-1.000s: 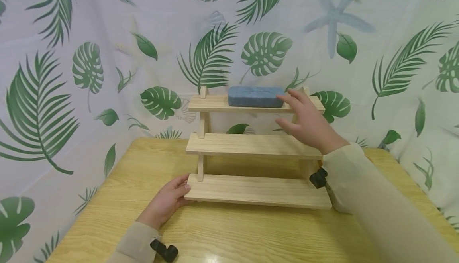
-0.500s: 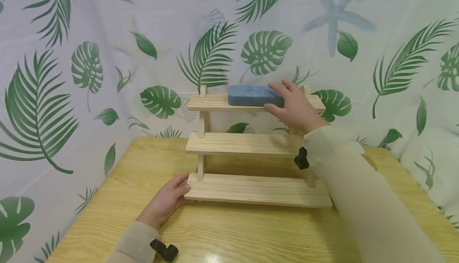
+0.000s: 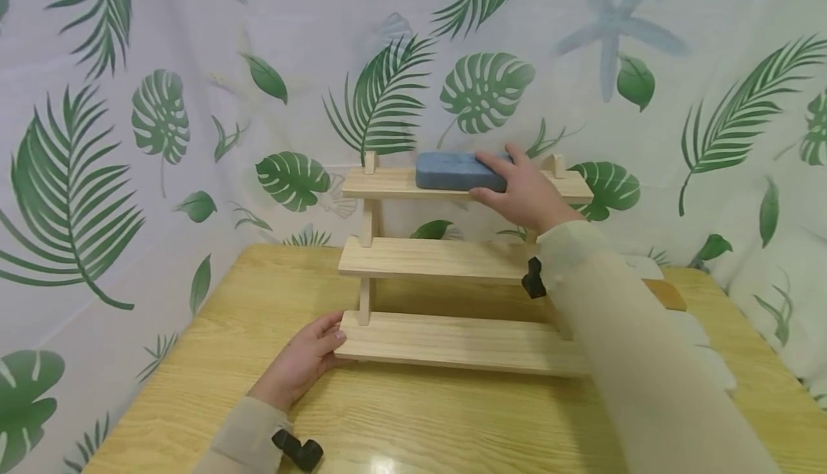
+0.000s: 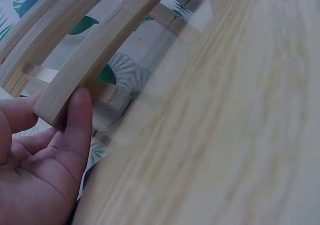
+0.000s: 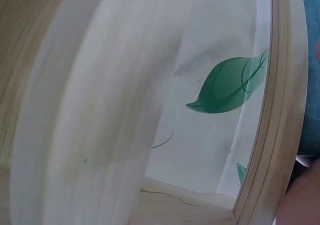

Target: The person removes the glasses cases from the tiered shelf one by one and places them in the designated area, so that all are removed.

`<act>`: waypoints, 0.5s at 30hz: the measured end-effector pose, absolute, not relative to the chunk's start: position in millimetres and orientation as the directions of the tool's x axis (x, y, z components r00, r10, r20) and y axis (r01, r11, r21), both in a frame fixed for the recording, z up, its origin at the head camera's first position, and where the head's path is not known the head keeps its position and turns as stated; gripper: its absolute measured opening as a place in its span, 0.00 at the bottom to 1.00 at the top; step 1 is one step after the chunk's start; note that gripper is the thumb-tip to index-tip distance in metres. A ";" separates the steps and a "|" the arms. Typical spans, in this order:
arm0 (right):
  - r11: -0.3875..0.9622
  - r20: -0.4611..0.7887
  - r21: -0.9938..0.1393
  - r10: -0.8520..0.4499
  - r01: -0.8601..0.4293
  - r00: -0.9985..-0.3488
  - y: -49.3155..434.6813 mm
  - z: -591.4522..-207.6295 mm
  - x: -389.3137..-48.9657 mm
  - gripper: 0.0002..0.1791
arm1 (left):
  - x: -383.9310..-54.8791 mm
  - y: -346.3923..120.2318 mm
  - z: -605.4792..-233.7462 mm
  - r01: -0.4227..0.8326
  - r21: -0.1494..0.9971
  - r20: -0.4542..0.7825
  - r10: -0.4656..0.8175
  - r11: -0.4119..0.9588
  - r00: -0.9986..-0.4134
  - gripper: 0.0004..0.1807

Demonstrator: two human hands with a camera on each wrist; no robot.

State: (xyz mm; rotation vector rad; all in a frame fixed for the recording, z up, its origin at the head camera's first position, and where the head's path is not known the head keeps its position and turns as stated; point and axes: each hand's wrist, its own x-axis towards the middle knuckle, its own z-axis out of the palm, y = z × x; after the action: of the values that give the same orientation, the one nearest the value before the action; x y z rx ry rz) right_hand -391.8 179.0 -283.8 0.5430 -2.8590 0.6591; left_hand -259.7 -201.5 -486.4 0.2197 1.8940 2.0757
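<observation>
While the left hand (image 3: 300, 368) braces the near left corner of the three-tier wooden rack (image 3: 452, 259) on the tabletop (image 3: 213, 359), fingers (image 4: 75, 120) lying fairly straight against the end of the lowest board with the thumb on top, pressing rather than wrapping, the right hand (image 3: 526, 194) reaches to the top shelf and lands on the blue block (image 3: 452, 171). Block lies flat, lengthwise, about mid-shelf, right end under the hand. Right fingers are draped over the top and right end of the block, thumb low at the front edge; looks like a closing grasp, not a full clamp yet, and the right wrist view shows only a blue sliver past the shelf edge, so contact at the back face can't be told. Step in hand, as I judge it: taking hold of the block on the top tier, rack steadied by the other hand. Next move likely calls for a firm pinch across the block, then a lift straight up to clear the small posts at the shelf ends. Leaf-print cloth (image 3: 161, 100) hangs behind.
</observation>
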 end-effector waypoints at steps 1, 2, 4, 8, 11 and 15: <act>0.837 0.239 -0.392 -0.309 -0.383 -0.921 178.8 -284.7 -391.2 0.42 | -259.7 -201.5 -486.7 -0.131 0.989 -0.100 0.339 -0.069 -0.936 0.32; 0.835 0.248 -0.393 -0.307 -0.385 -0.919 178.9 -285.9 -391.1 0.42 | -259.7 -201.4 -486.8 -0.129 0.989 -0.098 0.341 -0.070 -0.935 0.32; 0.833 0.270 -0.391 -0.302 -0.390 -0.914 178.7 -288.5 -391.1 0.41 | -259.5 -201.4 -486.8 -0.130 0.989 -0.099 0.341 -0.069 -0.935 0.32; 0.831 0.316 -0.385 -0.290 -0.401 -0.903 179.4 -294.2 -391.6 0.40 | -258.6 -200.5 -485.5 -0.138 0.989 -0.111 0.329 -0.061 -0.938 0.31; 0.828 0.357 -0.380 -0.281 -0.413 -0.891 179.9 -298.2 -391.9 0.39 | -258.5 -199.7 -485.0 -0.139 0.989 -0.113 0.323 -0.059 -0.940 0.31; 0.819 0.399 -0.382 -0.272 -0.429 -0.876 180.0 -302.1 -390.0 0.38 | -258.7 -199.8 -484.7 -0.136 0.989 -0.110 0.323 -0.058 -0.940 0.31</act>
State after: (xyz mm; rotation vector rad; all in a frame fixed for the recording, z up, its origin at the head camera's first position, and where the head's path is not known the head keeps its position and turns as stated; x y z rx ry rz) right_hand -390.0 180.0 -302.1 0.5313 -2.6750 0.6723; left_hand -258.7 -199.8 -484.7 0.2005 1.9088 2.0699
